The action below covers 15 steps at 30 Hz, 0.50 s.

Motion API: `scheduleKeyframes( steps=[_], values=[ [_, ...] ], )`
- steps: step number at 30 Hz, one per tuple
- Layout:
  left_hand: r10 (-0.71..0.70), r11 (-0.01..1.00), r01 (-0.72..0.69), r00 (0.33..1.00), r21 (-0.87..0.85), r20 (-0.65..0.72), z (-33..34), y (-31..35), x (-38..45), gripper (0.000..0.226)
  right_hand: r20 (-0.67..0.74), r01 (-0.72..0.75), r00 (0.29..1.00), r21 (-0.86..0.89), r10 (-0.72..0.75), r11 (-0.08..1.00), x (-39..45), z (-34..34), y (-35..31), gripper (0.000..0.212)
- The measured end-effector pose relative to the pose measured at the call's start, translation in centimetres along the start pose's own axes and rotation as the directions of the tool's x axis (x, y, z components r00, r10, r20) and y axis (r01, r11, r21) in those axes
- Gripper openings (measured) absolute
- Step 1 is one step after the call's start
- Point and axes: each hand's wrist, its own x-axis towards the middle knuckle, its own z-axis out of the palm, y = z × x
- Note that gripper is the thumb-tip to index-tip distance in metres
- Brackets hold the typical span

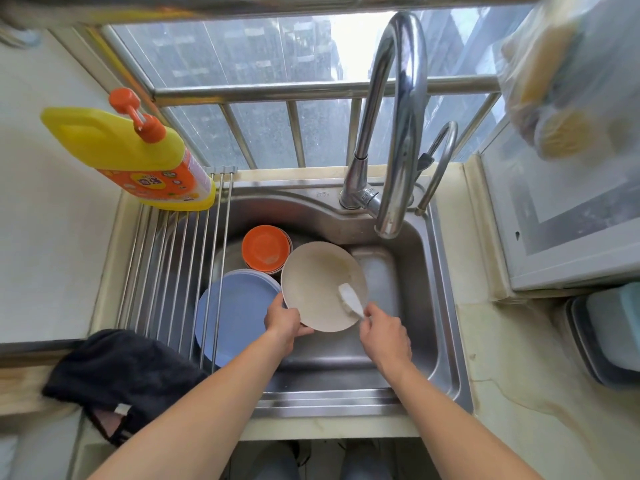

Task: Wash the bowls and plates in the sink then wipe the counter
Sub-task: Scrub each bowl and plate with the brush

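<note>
Left hand [282, 322] grips plate [320, 278] rim

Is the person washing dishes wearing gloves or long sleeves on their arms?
No. Both the left hand and the right hand are bare, with no gloves, rings or watch showing. The forearms are bare too; no sleeves reach into view.

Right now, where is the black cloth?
In the head view, the black cloth lies at lower left, draped over the counter edge beside the drying rack.
</note>
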Motion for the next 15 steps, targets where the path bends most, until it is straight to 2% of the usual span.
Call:
scheduleKeyframes(
  steps=[2, 4, 6, 8, 10, 13, 15],
  values=[
    [0.003, 1.000, -0.003, 1.000, 0.008, -0.012, -0.1, -0.1, 0.1, 0.058, 0.115, 0.130, 0.984, 0.059, -0.136, 0.990, -0.2, 0.3, -0.4, 0.014],
    [0.006, 1.000, -0.006, 1.000, 0.019, -0.004, -0.1, -0.1, 0.0, 0.057, 0.185, 0.178, 0.965, 0.068, -0.188, 0.982, -0.5, 0.5, -0.5, 0.017],
    [0.000, 0.999, 0.000, 1.000, 0.040, 0.009, -0.1, -0.1, -0.2, 0.057, 0.103, 0.111, 0.988, 0.040, -0.115, 0.993, -0.3, 0.5, -0.1, 0.014],
    [-0.013, 0.999, 0.013, 1.000, 0.049, 0.006, 0.1, -0.2, -0.3, 0.058, -0.029, -0.028, 0.999, 0.011, 0.028, 1.000, 0.0, 0.1, 0.4, 0.010],
    [-0.008, 0.998, 0.009, 1.000, 0.057, -0.003, 0.3, -0.3, -0.3, 0.059, -0.039, -0.046, 0.998, 0.044, 0.048, 0.998, 0.4, 0.0, 0.5, 0.009],
    [-0.011, 1.000, 0.011, 1.000, 0.023, -0.011, 0.5, -0.4, -0.3, 0.056, 0.160, 0.172, 0.970, 0.095, -0.185, 0.981, 0.4, 0.0, -0.4, 0.015],
    [-0.015, 1.000, 0.015, 1.000, 0.022, 0.000, 0.5, -0.4, -0.1, 0.055, 0.197, 0.227, 0.950, 0.105, -0.244, 0.968, 0.4, 0.4, -0.5, 0.014]
  ],
)
